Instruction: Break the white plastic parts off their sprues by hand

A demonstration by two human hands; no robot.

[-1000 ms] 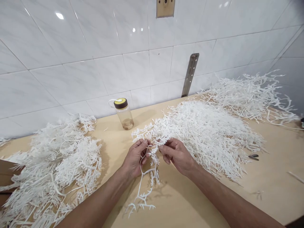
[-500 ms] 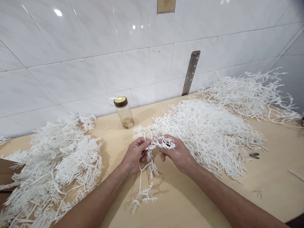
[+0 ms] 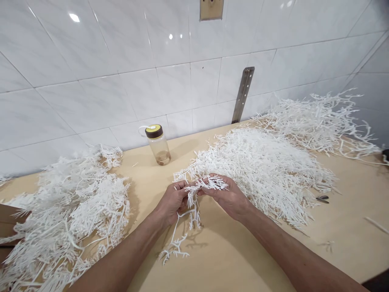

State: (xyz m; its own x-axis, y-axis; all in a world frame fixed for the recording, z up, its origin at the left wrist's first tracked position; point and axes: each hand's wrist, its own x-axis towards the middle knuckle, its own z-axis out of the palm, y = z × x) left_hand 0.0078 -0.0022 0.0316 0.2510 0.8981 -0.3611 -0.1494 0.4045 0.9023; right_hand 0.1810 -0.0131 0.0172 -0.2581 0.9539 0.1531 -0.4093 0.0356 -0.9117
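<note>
My left hand (image 3: pixel 175 201) is closed on a thin white branching piece (image 3: pixel 177 242), whose forked lower part hangs over the table. Close beside it, my right hand (image 3: pixel 228 196) pinches a feathery white sprig (image 3: pixel 212 183) that spreads across its fingers. The two hands almost meet in front of a wide heap of white sprigs (image 3: pixel 267 166). Fingertips of both hands are partly hidden behind the white strands.
A second white heap (image 3: pixel 69 207) covers the left of the table (image 3: pixel 237 259). Longer white branches (image 3: pixel 322 119) lie at the back right. A lidded bottle (image 3: pixel 159 148) stands near the tiled wall, where a metal bracket (image 3: pixel 243 95) is upright. A small dark tool (image 3: pixel 322 199) lies right.
My hands have come closer together, the right one with fingers more closed. The hanging white piece has swung left and up, and its forked end now sits higher.
</note>
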